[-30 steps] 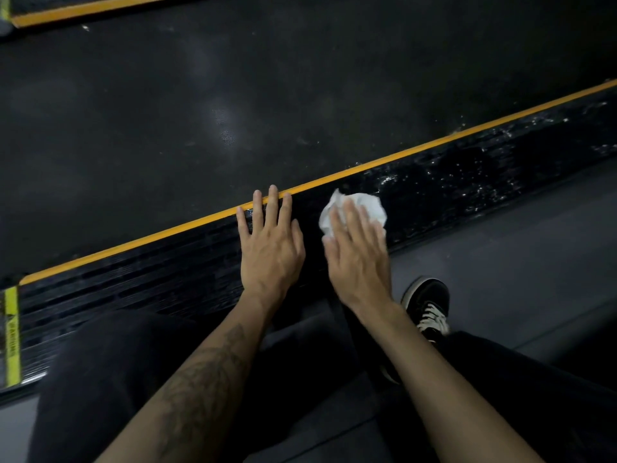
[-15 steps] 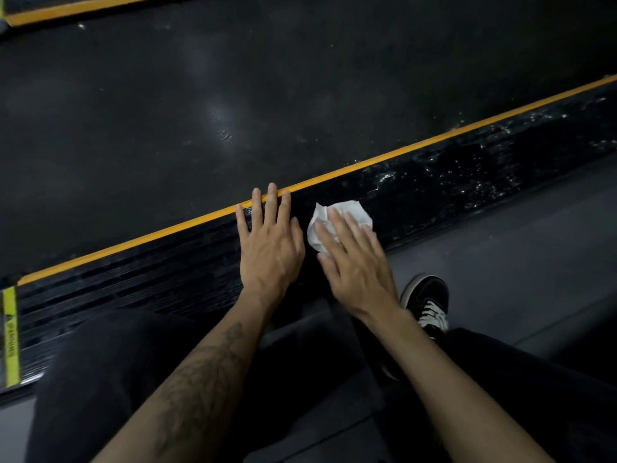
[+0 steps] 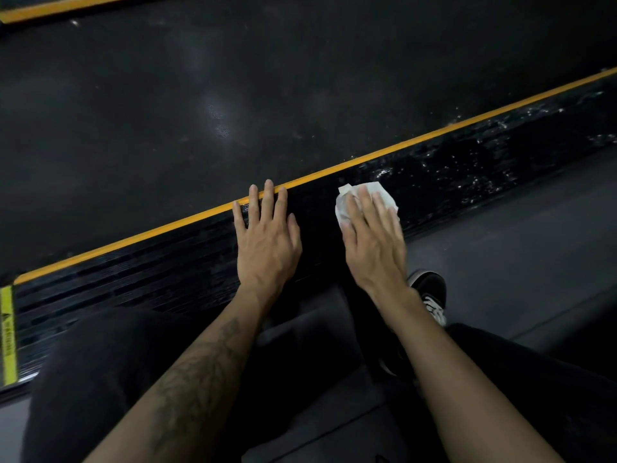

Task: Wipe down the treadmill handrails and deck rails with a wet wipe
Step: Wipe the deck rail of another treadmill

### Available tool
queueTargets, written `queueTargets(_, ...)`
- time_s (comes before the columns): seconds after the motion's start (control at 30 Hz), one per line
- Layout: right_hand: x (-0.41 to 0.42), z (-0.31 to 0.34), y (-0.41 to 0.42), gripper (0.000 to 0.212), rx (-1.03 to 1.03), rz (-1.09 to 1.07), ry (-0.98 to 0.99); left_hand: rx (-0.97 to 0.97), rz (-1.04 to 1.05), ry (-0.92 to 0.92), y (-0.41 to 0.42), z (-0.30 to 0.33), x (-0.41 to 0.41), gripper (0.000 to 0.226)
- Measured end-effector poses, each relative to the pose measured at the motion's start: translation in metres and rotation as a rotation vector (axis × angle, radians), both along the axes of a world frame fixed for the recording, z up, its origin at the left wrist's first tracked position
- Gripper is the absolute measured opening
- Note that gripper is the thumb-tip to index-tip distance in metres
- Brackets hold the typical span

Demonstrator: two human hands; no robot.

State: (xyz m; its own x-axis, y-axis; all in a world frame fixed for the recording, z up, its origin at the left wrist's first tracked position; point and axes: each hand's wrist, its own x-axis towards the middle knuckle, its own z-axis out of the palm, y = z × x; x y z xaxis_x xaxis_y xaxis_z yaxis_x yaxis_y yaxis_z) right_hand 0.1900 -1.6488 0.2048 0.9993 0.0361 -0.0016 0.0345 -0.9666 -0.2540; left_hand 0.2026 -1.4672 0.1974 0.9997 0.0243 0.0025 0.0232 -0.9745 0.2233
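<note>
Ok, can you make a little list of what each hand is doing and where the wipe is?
left hand: flat on the deck rail, fingers straight, fingertips at the yellow stripe
right hand: pressing the wet wipe onto the rail, fingers straight
wipe: white, crumpled, under the right fingers
rail right of the wipe: shiny wet specks
shoe: beside the right wrist

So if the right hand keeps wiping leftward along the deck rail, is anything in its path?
Yes: the left hand rests flat on the deck rail, just left of the wipe under the right hand.
</note>
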Motion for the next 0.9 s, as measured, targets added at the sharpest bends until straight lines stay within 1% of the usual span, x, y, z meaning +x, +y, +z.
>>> queueTargets(0.07, -0.003, 0.002, 0.013, 0.062, 0.004, -0.018, 0.006, -0.001, -0.002, 0.006, -0.001, 0.001, 0.0, 0.058)
queueTargets(0.13, -0.012, 0.001, 0.023, 0.066, 0.01, 0.081, -0.009, 0.007, -0.002, 0.008, 0.0, 0.0, 0.0, 0.058)
queueTargets(0.2, -0.015, -0.001, 0.015, 0.063, -0.033, 0.183, -0.007, 0.012, 0.0, 0.006, 0.0, 0.0, 0.0, 0.058)
queueTargets(0.23, -0.012, -0.002, 0.007, 0.06, -0.05, 0.19, -0.014, 0.012, 0.0, 0.004, 0.0, 0.0, 0.0, 0.058)
queueTargets(0.33, 0.0, -0.002, -0.008, 0.056, -0.037, 0.061, -0.006, 0.011, -0.002, -0.005, 0.0, 0.0, 0.0, 0.058)
queueTargets(0.4, 0.0, -0.002, 0.002, 0.06, -0.02, -0.026, 0.0, 0.012, -0.005, -0.004, 0.0, 0.0, 0.0, 0.058)
queueTargets(0.43, -0.004, -0.001, 0.011, 0.063, -0.013, -0.037, -0.005, 0.01, -0.005, -0.002, 0.0, 0.0, 0.0, 0.058)
queueTargets(0.47, -0.01, -0.002, 0.021, 0.064, 0.001, -0.012, -0.015, 0.006, -0.003, -0.001, 0.0, 0.0, 0.0, 0.057)
queueTargets(0.53, -0.025, -0.004, 0.033, 0.063, 0.01, 0.116, -0.037, 0.001, -0.004, 0.008, -0.001, 0.0, 0.001, 0.057)
queueTargets(0.6, -0.028, -0.005, 0.025, 0.058, -0.013, 0.221, -0.045, 0.001, -0.001, 0.007, -0.001, 0.0, 0.0, 0.057)
queueTargets(0.63, -0.023, -0.005, 0.017, 0.055, -0.017, 0.214, -0.06, 0.002, -0.001, 0.004, -0.001, 0.0, 0.0, 0.057)
queueTargets(0.7, -0.013, -0.003, 0.001, 0.052, -0.012, 0.101, -0.048, 0.006, -0.001, -0.001, -0.001, 0.001, 0.0, 0.056)
queueTargets(0.77, -0.008, -0.003, 0.0, 0.054, -0.012, -0.023, -0.025, -0.002, -0.002, -0.004, -0.001, 0.003, 0.0, 0.056)
queueTargets(0.8, -0.01, -0.002, 0.006, 0.056, -0.022, -0.046, -0.024, -0.007, -0.002, -0.002, -0.001, 0.004, 0.0, 0.056)
queueTargets(0.83, -0.015, -0.003, 0.014, 0.058, -0.021, -0.031, -0.026, -0.008, -0.002, 0.001, -0.002, 0.004, 0.0, 0.056)
queueTargets(0.9, -0.026, -0.006, 0.023, 0.058, 0.003, 0.09, -0.043, -0.006, -0.001, 0.011, -0.002, 0.005, 0.0, 0.056)
